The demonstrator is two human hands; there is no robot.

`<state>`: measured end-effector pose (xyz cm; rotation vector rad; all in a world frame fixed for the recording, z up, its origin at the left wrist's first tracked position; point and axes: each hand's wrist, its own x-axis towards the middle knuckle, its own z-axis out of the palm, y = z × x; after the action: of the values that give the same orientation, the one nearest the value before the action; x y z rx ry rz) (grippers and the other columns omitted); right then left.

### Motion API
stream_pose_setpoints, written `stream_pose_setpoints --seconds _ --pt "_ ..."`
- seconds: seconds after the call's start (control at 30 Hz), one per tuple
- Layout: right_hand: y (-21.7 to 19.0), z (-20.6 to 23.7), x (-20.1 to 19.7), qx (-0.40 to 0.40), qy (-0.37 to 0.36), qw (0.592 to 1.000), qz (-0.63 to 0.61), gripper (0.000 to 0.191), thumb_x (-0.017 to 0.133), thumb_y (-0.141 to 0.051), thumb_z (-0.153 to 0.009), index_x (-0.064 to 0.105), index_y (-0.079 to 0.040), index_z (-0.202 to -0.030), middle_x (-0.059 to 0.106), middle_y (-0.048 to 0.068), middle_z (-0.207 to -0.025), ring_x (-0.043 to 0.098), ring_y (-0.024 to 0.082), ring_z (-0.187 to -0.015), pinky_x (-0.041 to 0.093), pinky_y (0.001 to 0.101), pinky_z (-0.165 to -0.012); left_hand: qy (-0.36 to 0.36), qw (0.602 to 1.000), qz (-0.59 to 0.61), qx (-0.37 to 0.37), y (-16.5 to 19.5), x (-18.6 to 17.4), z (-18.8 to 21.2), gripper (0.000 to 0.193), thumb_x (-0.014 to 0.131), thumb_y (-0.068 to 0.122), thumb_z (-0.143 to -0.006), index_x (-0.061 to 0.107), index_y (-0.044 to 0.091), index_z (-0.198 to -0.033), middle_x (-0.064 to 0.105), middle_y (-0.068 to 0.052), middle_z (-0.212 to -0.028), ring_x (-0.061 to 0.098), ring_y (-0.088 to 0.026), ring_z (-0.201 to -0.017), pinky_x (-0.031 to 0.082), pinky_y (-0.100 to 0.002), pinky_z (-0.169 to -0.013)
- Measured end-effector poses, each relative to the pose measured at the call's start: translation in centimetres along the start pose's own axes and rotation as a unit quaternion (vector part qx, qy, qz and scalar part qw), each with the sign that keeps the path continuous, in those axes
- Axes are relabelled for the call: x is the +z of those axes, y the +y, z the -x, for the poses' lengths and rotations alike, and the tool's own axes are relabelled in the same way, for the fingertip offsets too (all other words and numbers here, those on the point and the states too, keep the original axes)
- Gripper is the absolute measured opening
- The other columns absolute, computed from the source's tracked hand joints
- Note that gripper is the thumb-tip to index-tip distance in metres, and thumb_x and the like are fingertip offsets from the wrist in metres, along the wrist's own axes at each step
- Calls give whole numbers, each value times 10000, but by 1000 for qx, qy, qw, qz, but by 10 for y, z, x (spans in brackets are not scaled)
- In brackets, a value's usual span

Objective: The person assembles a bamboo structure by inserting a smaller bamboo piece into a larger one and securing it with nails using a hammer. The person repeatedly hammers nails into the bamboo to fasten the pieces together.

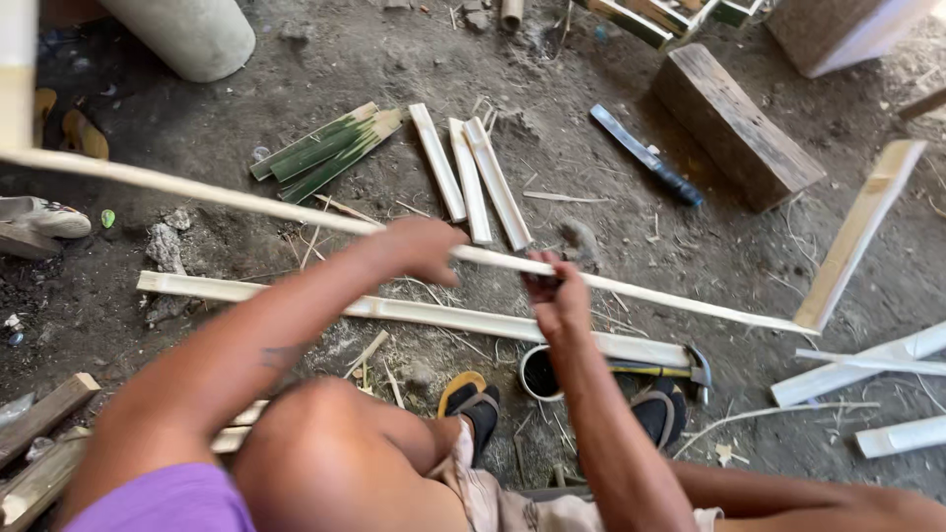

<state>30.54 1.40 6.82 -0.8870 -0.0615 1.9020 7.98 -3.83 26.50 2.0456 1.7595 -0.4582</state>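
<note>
My left hand (422,248) grips a long pale bamboo strip (217,195) that runs from the far left across to the lower right. My right hand (554,292) is closed around a dark small tool, pressed against the same strip just right of the left hand; what the tool is cannot be told. My knees and sandalled feet (471,399) show below the hands.
On the dirt ground lie a split bamboo length (296,298), three short pale slats (473,177), green-skinned pieces (325,148), a blue-handled knife (645,156), a wooden block (734,123), a hammer (680,369), a small round can (539,374) and more bamboo pieces at right (857,365).
</note>
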Motion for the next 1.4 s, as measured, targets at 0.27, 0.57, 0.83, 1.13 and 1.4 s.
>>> stream_pose_setpoints --seconds 0.27,0.57,0.83,1.13,1.4 --pt "-51 50 4 -82 -24 660 747 393 686 -403 -986 766 -51 -1142 794 159 -1189 746 251 -1065 569 345 -916 99 990 77 -61 -54 148 -42 144 539 125 -937 645 99 -1031 719 -155 -988 708 -348 -944 565 -502 -830" --pt "-330 -70 -47 -312 -13 585 749 652 750 -117 -889 351 80 -1366 444 241 -1331 487 372 -1298 400 519 -1197 249 965 -52 -60 -143 286 4 107 534 139 -936 572 100 -1028 691 -114 -946 694 -267 -913 555 -411 -816" --pt "-242 -95 -40 -243 -75 805 535 362 648 66 -847 495 -21 -1164 557 140 -1151 611 285 -1115 516 453 -1133 138 938 -128 -289 -197 272 11 343 671 114 -807 579 133 -1137 649 -79 -1126 624 -232 -1088 470 -433 -969" --pt "-122 -89 -18 -272 -193 876 349 339 536 172 -778 563 -69 -1015 623 82 -989 685 235 -996 561 422 -1147 84 982 131 -105 -51 281 -67 400 823 220 -792 674 72 -1132 669 -167 -1149 638 -298 -1079 555 -469 -915" --pt "-115 -50 -15 -252 -270 842 393 302 529 134 -801 561 -64 -1027 644 112 -1019 665 276 -1140 473 489 -1228 -16 997 41 -60 -15 302 -83 286 783 303 -858 774 189 -1120 719 -70 -1118 654 -220 -1115 491 -458 -1097"
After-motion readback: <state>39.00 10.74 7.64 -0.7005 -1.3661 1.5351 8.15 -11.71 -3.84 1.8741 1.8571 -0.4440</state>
